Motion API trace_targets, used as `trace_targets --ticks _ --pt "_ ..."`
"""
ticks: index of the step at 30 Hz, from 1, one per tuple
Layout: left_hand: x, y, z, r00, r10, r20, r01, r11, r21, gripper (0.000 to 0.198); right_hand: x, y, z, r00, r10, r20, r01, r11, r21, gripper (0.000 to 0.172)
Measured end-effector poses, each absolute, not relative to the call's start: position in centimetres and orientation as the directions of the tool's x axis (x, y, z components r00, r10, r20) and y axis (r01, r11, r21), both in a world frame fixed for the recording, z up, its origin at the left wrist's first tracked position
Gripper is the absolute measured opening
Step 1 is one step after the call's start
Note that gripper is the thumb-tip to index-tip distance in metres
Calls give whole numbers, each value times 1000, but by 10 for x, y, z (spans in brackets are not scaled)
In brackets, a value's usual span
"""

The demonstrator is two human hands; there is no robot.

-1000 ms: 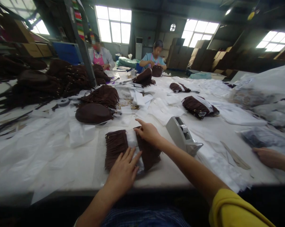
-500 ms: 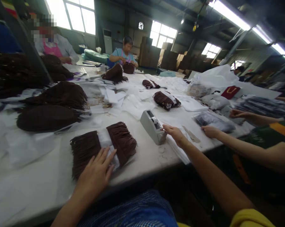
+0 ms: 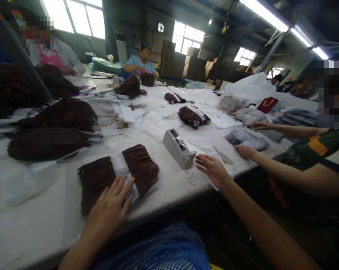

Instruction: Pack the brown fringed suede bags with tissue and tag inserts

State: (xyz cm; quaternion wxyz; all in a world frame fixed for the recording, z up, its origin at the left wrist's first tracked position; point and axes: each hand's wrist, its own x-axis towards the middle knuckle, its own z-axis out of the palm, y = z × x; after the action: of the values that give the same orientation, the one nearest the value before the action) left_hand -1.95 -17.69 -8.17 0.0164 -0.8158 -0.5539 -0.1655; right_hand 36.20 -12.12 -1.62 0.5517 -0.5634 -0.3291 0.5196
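Note:
Under my left hand (image 3: 113,198) lies a brown fringed bag (image 3: 98,180) with a white paper band (image 3: 120,167) around its middle. The hand rests flat on the band and the bag's near side, fingers stretched out. To the right stands a grey tape dispenser (image 3: 178,148), its cutter end facing me. Just off that end is my right hand (image 3: 213,168), fingertips drawn together at the tape; the clear strip itself barely shows. Scissors-like pale blades (image 3: 222,155) lie beyond the right hand.
Brown fringed bags (image 3: 48,142) are piled at the left. Two banded bundles, one a brown bundle (image 3: 193,116), lie farther back among white paper sheets (image 3: 152,123). At the right, a co-worker's hands (image 3: 245,152) touch a plastic-wrapped packet (image 3: 239,138). Other people work across the table.
My right hand has drawn slightly away from the dispenser's cutter end, toward me. My left hand stays on the bag. The co-worker's farther hand has shifted toward the packet.

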Motion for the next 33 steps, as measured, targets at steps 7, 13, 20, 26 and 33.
trace_targets --ticks 7,13,20,26,33 --pt "-20 -176 -84 350 888 298 907 -400 127 52 372 -117 -63 336 937 -96 186 -166 -968 33" --pt "-19 -178 -82 344 889 301 908 -397 132 52 379 -137 -35 -47 893 447 832 283 -478 16" --pt "-16 -182 -75 309 913 268 919 -358 162 50 311 -102 39 -844 468 263 499 865 62 23" --pt "-10 -185 -66 256 942 219 928 -303 218 53 199 -32 54 -979 170 113 172 985 2 22" --pt "-9 -186 -67 252 939 234 927 -303 220 57 94 33 49 -987 91 -134 109 985 -134 27"
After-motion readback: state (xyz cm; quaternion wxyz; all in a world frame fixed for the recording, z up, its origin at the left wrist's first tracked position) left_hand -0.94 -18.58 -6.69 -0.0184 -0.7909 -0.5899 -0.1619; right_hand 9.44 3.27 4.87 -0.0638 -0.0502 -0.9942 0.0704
